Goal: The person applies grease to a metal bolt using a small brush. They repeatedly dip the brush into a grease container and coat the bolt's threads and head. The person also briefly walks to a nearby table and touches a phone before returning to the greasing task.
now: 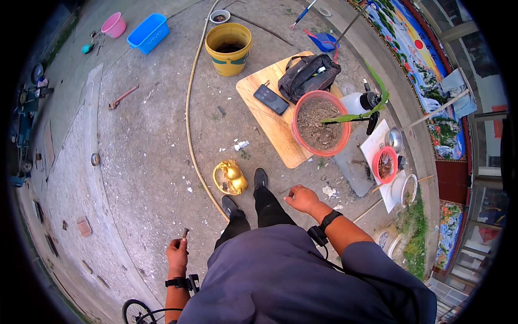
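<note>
My left hand, low on the left, is closed on a small brownish stick-like piece that points up from between thumb and fingers. What it is exactly is too small to tell. My right hand hangs over the ground to the right of my legs, its fingers loosely curled and apart, with nothing visible in them. In front of my feet stands a shiny gold figurine with a rounded body and a hoop at its left. Nearest beyond my right hand is a pink pot of dry soil.
A wooden board carries a phone and a black tool bag. A green stem leans across the pot. A hose curves along the ground past a yellow bucket. A spray bottle stands right of the board.
</note>
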The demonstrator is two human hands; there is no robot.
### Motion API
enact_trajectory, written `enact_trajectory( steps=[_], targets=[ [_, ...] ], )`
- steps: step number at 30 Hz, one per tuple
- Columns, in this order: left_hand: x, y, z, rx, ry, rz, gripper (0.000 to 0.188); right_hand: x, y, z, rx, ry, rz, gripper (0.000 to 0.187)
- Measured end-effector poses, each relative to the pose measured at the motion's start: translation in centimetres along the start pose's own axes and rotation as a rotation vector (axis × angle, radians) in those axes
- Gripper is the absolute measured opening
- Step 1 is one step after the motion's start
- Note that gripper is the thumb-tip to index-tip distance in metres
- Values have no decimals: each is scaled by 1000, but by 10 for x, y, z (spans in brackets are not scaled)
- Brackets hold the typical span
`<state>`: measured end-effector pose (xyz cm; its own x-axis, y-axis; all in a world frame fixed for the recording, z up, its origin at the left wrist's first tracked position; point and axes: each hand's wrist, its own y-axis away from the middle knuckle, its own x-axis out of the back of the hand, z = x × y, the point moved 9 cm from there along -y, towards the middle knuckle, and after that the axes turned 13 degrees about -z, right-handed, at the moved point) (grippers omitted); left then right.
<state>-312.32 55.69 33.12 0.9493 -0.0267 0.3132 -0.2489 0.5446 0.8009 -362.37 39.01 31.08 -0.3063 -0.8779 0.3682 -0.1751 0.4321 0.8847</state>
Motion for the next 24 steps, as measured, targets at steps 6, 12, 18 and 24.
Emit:
enact_trajectory(
  steps=[6, 12, 18, 24],
  targets=[
    [-1, -1, -1, 2, 6, -1, 30, -4, -3, 6, 0, -14, 37, 40],
    [-2, 4, 4, 10, -25, -9, 29, -11, -8, 11, 6, -60, 47, 38],
    [-3, -2, 0, 17, -48, -34, 28, -18, -8, 23, -16, -127, 51, 37],
    [-10, -11, 0, 40, -76, -70, 28, -30, -16, 37, -24, -133, -14, 43]
  ],
)
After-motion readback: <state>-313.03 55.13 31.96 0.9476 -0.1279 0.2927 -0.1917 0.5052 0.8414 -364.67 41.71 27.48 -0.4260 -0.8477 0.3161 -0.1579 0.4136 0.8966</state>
